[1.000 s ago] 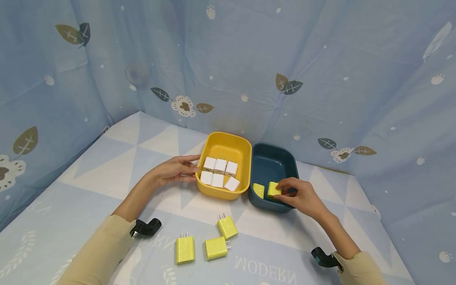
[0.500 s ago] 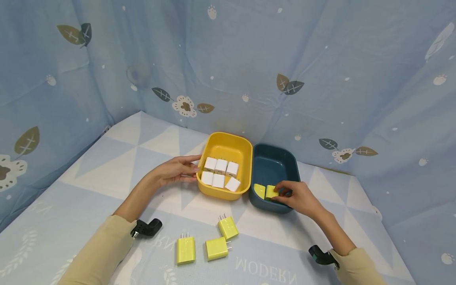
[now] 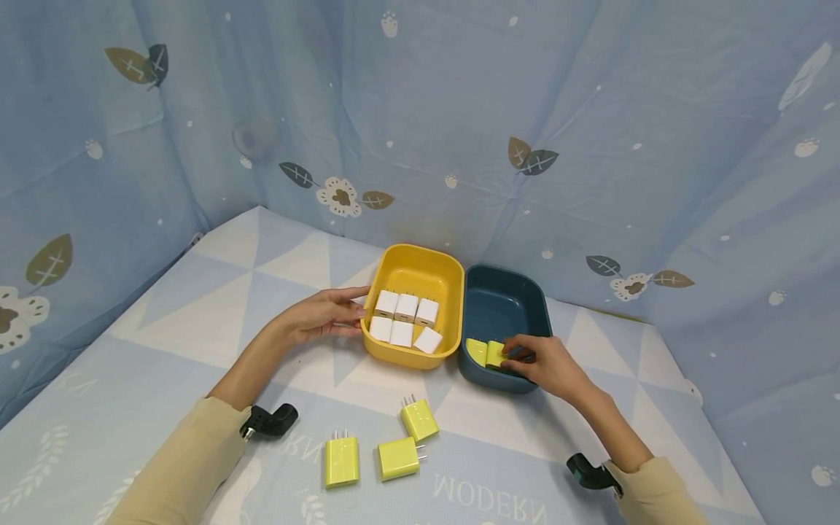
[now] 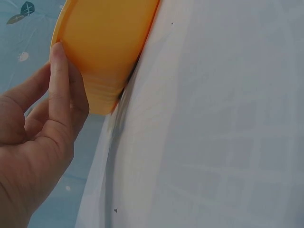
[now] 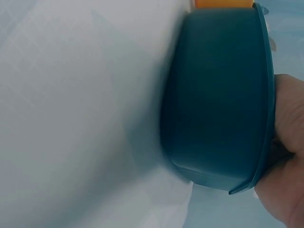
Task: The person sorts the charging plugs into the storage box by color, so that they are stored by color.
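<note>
In the head view, my left hand (image 3: 326,313) touches the left wall of the yellow bin (image 3: 453,292) with extended fingers. The left wrist view shows a fingertip at the rim of that bin (image 4: 104,42). My right hand (image 3: 551,364) reaches into the dark teal bin (image 3: 502,288) and pinches a yellow charger plug (image 3: 495,354). This plug stands beside another yellow charger plug (image 3: 476,351) at the bin's near end. From the right wrist, the teal bin's outer wall (image 5: 218,99) hides my fingertips and the plugs.
Several white charger plugs (image 3: 405,307) lie in two rows inside the yellow bin. On the patterned cloth in front are three yellow plugs, one at left (image 3: 342,461), one in the middle (image 3: 398,458) and one farther back (image 3: 419,419). A blue curtain (image 3: 420,131) hangs behind.
My right hand has shifted the pinched yellow charger plug left, against the one at the near-left corner of the teal bin. My left hand has stayed at the yellow bin.
</note>
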### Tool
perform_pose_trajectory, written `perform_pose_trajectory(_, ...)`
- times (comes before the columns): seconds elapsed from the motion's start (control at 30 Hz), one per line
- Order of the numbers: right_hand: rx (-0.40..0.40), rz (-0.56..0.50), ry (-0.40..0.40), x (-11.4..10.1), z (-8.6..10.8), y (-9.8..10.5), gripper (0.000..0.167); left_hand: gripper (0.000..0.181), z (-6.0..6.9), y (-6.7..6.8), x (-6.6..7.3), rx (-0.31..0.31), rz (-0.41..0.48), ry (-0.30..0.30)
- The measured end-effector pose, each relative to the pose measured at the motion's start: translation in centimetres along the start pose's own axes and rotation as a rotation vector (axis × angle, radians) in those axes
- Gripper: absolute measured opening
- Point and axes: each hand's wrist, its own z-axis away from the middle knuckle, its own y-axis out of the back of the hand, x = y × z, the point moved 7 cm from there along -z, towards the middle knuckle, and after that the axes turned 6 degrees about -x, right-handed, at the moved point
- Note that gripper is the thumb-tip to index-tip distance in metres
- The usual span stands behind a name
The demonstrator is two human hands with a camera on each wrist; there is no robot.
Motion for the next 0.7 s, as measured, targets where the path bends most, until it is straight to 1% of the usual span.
perform_pose_trajectory(0.1, 0.036, -0.008, 0.026, -0.3, 0.2, 0.2, 0.021, 0.067, 0.0, 0.0, 0.0, -0.003, 0.004, 0.001)
perform_pose_trajectory(0.2, 0.094, -0.013, 0.083, -1.0, 0.4, 0.6, 0.022, 0.068, 0.0, 0.0, 0.0, -0.007, 0.006, -0.001)
perform_pose_trajectory(0.37, 0.199, -0.042, 0.174, -2.8, 0.9, 1.3, 0.019, 0.067, 0.0, 0.1, 0.0, -0.009, 0.002, -0.004)
perform_pose_trajectory(0.47, 0.246, -0.077, 0.229, -4.2, 1.2, 1.4, 0.021, 0.067, 0.0, 0.1, 0.0, -0.009, 0.0, -0.004)
perform_pose_trajectory(0.57, 0.262, -0.107, 0.307, -5.8, 1.6, 1.2, 0.027, 0.067, 0.0, 0.1, 0.0, -0.006, 0.0, 0.0)
perform_pose_trajectory(0.7, 0.234, -0.148, 0.41, -8.1, 2.0, 0.3, 0.036, 0.067, 0.0, 0.1, -0.1, 0.003, -0.001, 0.006)
